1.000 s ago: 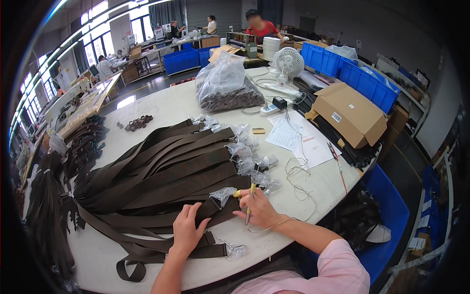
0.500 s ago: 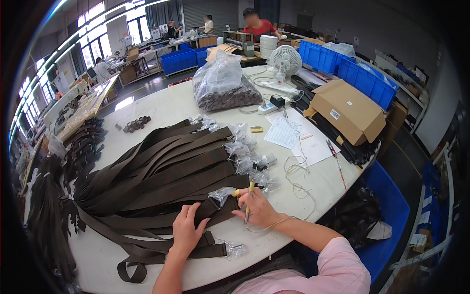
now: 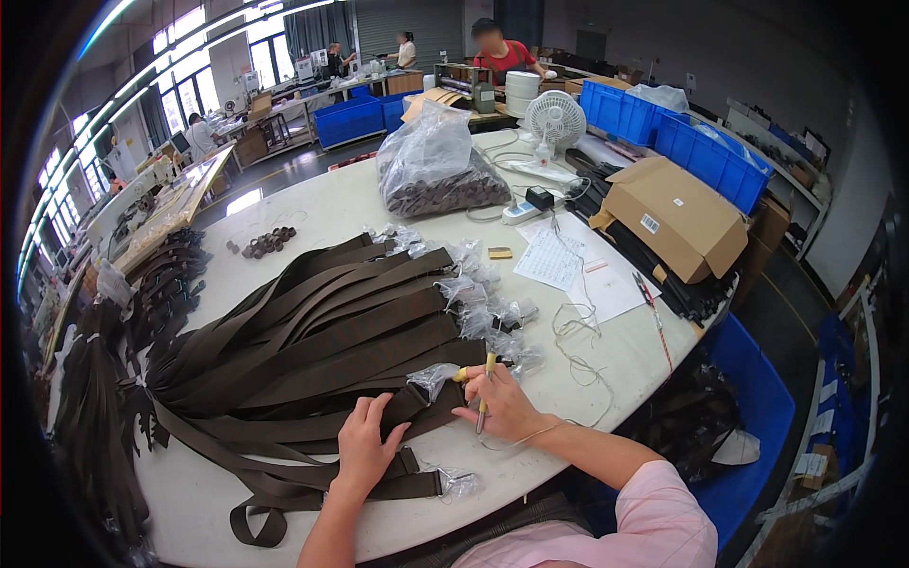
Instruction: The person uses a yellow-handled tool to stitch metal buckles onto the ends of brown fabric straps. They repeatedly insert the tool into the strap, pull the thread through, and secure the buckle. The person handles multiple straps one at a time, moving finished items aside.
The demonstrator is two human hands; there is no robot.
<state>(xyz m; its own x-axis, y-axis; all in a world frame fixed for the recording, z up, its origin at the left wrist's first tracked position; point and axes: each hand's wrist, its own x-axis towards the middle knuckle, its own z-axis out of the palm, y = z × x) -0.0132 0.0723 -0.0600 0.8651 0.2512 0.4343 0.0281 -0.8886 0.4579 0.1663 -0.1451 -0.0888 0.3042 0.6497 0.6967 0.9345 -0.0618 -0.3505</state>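
Note:
Dark brown webbing straps fan across the white table, several with ends wrapped in clear plastic. My left hand rests at the near edge of one strap's end, thumb and fingers spread apart. My right hand is closed around a slim pen-shaped tool, yellow at the top and metallic below, held nearly upright. A bit of yellow covers a fingertip of that hand, beside a crumpled clear plastic wrap on the strap end. What the tool's tip touches is hard to make out.
A plastic bag of brown pieces, a white fan, papers and a cardboard box stand farther back. A loose cord lies right. Blue bins flank the table. A person in red works beyond.
The view has shifted slightly. Both hands keep nearly the same place on the strap, and the pen-shaped tool stays in my right hand.

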